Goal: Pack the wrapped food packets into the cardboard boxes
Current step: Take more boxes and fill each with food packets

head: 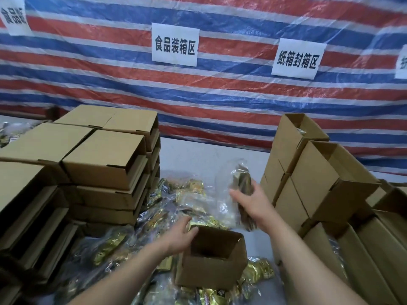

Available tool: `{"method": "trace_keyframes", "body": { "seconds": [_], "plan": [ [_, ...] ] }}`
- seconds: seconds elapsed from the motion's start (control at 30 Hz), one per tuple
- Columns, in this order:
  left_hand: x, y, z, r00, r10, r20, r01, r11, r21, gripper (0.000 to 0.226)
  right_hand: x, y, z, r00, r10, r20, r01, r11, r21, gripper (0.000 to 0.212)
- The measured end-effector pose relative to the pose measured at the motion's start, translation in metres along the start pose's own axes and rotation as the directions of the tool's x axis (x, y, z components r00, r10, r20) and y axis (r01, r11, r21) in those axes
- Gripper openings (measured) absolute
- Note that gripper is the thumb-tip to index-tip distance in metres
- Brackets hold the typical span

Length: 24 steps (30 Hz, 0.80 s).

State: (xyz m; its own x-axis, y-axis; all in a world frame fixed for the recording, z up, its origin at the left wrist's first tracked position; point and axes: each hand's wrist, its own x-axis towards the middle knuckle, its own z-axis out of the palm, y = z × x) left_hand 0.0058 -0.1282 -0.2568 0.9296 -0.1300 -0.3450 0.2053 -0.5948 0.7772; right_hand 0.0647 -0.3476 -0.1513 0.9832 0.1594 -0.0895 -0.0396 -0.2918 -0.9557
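Head view, item by item. Your left hand (180, 235): fingers curled over the far left rim of the open cardboard box (211, 258), which stands mouth-up on the heap of packets, directly below and between your two hands; what lies inside it cannot be made out. Your right hand (253, 203): raised above and beyond that box, fingers wrapped round a wrapped food packet (241, 183), clear film with dark and gold contents, held upright clear of the worktop (198, 153). Loose packets (176, 201): a heap of gold and clear wrappers spread under and ahead of your left hand, more of them (259, 271) showing just right of the box, beneath your right forearm. Stacked closed boxes (105, 159): several layers, well to the left of your left hand. Open upright boxes (319, 172): a cluster to the right of your right hand, near it. Striped tarpaulin (220, 95): hanging beyond both hands, with white paper signs (175, 44) printed in black characters.
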Motion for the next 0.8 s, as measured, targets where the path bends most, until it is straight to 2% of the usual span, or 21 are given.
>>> {"method": "trace_keyframes", "body": {
  "seconds": [0.03,0.1,0.17,0.23,0.37,0.43,0.53,0.67,0.8],
  "plan": [
    [0.0,-0.016,0.01,0.999,-0.03,0.03,0.03,0.999,0.015,0.061,-0.004,0.006,0.004,0.998,-0.002,0.065,0.01,0.993,-0.121,0.032],
    [-0.002,-0.035,0.021,0.999,-0.037,0.006,0.037,0.998,-0.051,0.056,-0.011,0.019,0.015,0.979,0.029,0.204,0.04,0.944,-0.328,0.046],
    [-0.003,-0.044,0.023,0.999,-0.023,-0.026,0.02,0.996,-0.091,0.053,-0.018,0.032,0.026,0.942,0.1,0.321,0.065,0.883,-0.465,0.039],
    [-0.003,-0.049,0.022,1.0,-0.001,-0.023,-0.001,0.998,-0.065,0.054,-0.021,0.045,0.034,0.909,0.155,0.386,0.103,0.815,-0.57,0.031],
    [-0.005,-0.05,0.022,1.0,-0.018,-0.012,0.017,0.997,-0.071,0.062,-0.011,0.056,0.05,0.829,0.298,0.474,0.202,0.63,-0.75,0.057],
    [-0.007,-0.047,0.022,0.999,-0.031,0.016,0.032,0.994,-0.106,0.071,-0.003,0.057,0.06,0.772,0.358,0.525,0.284,0.545,-0.789,0.049],
    [-0.005,-0.048,0.022,0.998,-0.054,0.021,0.057,0.983,-0.175,0.067,0.007,0.062,0.074,0.734,0.433,0.523,0.316,0.465,-0.827,0.031],
    [-0.006,-0.055,0.017,0.994,-0.076,0.079,0.09,0.975,-0.204,0.058,0.012,0.078,0.092,0.71,0.462,0.532,0.304,0.481,-0.823,0.03],
    [-0.005,-0.06,0.019,0.991,-0.106,0.079,0.116,0.983,-0.142,0.051,0.003,0.109,0.1,0.712,0.484,0.509,0.257,0.496,-0.83,0.054]
  ]
}}
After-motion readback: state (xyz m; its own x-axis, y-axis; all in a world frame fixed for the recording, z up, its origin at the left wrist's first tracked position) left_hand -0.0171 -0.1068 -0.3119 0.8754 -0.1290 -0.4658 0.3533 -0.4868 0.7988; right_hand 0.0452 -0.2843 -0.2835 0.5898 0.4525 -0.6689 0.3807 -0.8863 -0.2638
